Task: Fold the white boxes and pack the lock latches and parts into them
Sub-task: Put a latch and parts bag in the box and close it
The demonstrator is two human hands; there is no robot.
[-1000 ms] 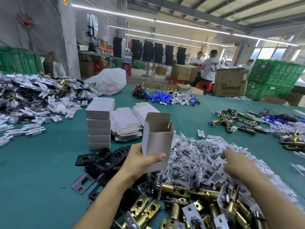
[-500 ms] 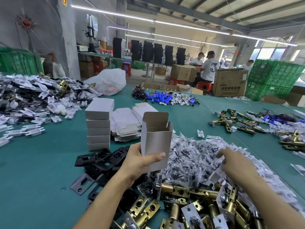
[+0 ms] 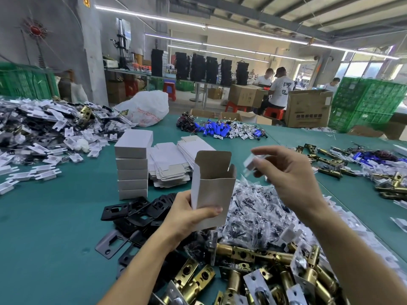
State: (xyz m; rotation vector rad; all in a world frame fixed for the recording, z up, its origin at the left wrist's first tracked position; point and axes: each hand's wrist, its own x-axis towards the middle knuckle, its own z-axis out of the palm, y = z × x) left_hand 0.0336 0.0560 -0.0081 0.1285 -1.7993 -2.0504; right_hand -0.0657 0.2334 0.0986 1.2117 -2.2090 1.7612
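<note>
My left hand (image 3: 187,219) grips an upright folded white box (image 3: 212,190) with its top flap open. To the right of the box mouth, my right hand (image 3: 288,172) pinches a small white part (image 3: 250,162), blurred by motion. Brass lock latches (image 3: 253,269) lie heaped at the near edge. Behind them sits a pile of clear bags of screws (image 3: 257,208). Black strike plates (image 3: 136,214) lie left of my left hand. A stack of closed white boxes (image 3: 133,170) stands behind them, beside flat unfolded box blanks (image 3: 169,166).
The green table (image 3: 44,238) holds a heap of white and black parts (image 3: 44,133) at the far left, blue batteries with wires (image 3: 218,128) at the back, and more brass latches (image 3: 330,161) at the right. Green crates, cartons and seated people are beyond.
My right hand has lifted from the pile of bagged parts and white pieces, rising toward the box mouth with a small white part pinched in its fingers. The left hand holds the box still.
</note>
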